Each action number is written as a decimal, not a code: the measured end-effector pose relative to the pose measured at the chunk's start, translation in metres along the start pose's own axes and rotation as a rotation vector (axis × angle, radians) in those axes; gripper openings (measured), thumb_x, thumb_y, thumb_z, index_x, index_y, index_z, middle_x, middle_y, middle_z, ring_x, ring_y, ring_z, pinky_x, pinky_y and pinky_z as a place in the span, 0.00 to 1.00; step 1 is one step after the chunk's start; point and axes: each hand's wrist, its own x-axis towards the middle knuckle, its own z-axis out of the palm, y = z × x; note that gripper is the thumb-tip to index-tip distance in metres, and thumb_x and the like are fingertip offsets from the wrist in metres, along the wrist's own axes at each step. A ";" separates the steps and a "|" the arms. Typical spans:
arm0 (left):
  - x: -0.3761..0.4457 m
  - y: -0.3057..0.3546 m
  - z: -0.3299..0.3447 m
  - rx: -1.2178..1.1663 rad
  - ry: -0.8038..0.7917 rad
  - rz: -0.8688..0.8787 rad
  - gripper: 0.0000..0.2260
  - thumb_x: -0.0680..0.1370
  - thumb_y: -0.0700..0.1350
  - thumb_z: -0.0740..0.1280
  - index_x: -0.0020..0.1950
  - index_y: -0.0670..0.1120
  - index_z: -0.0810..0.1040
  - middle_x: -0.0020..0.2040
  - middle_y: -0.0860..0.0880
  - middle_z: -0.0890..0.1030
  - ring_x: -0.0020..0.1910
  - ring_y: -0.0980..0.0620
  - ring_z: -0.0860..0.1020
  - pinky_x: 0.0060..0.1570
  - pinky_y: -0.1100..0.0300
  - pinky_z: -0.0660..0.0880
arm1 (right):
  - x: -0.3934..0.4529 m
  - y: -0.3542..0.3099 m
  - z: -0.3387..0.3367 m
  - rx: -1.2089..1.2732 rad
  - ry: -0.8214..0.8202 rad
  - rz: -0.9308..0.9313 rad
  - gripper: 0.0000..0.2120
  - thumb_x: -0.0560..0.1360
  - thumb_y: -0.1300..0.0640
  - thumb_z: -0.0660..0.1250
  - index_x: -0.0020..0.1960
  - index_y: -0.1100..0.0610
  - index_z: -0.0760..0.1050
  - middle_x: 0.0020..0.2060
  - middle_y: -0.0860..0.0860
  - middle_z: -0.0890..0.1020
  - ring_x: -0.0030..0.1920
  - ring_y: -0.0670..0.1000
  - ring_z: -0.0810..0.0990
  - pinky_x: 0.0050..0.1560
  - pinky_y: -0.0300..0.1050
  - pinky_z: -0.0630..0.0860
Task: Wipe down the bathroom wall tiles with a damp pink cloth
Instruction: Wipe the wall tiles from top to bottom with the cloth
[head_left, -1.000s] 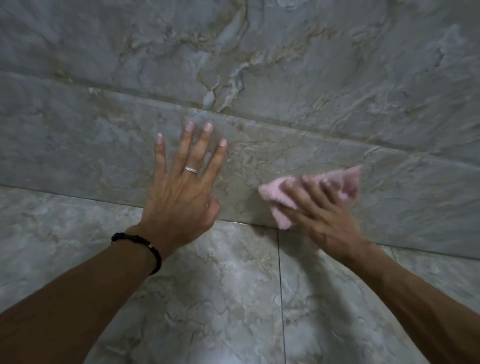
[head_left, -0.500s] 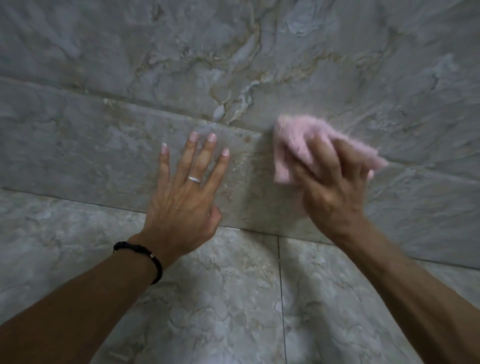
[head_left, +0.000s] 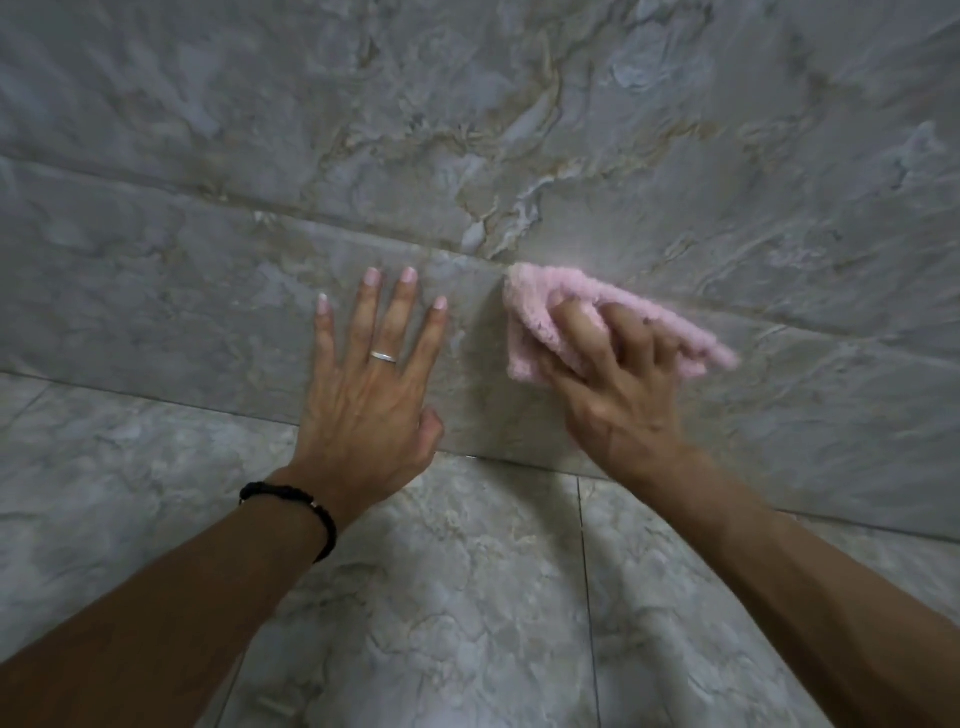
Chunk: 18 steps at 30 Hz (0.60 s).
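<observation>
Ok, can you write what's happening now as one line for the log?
step: wiping | right hand: presses pink cloth on wall tile | left hand: flat on tile, fingers spread | cloth: at grout line

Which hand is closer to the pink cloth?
Right. The right hand presses the pink cloth against the wall tiles; the left hand rests flat beside it, apart.

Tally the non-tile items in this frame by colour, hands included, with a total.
Pink: 1, the cloth under the right hand.
Silver: 1, the ring on the left hand.
Black: 1, the bracelet on the left wrist.
Bare hands: 2, both against the wall tiles.
Total: 5
</observation>
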 end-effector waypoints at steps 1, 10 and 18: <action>0.000 -0.001 0.002 -0.002 -0.005 0.000 0.43 0.67 0.48 0.70 0.79 0.44 0.53 0.79 0.38 0.48 0.78 0.37 0.45 0.71 0.32 0.41 | -0.014 -0.007 0.005 0.008 -0.063 -0.046 0.13 0.80 0.57 0.65 0.65 0.51 0.75 0.68 0.52 0.71 0.62 0.59 0.70 0.56 0.55 0.65; -0.001 -0.010 0.002 -0.022 0.001 0.042 0.43 0.67 0.47 0.69 0.79 0.43 0.54 0.79 0.40 0.49 0.78 0.38 0.45 0.72 0.32 0.43 | 0.002 -0.019 0.000 0.053 -0.069 0.074 0.13 0.85 0.59 0.56 0.61 0.52 0.79 0.66 0.54 0.72 0.59 0.58 0.71 0.49 0.53 0.66; -0.011 -0.025 0.010 -0.020 -0.007 0.015 0.44 0.67 0.46 0.70 0.79 0.43 0.53 0.79 0.40 0.47 0.77 0.36 0.44 0.72 0.34 0.42 | -0.080 -0.050 0.016 0.065 -0.552 -0.332 0.24 0.67 0.51 0.68 0.64 0.47 0.80 0.69 0.51 0.67 0.60 0.59 0.69 0.51 0.57 0.73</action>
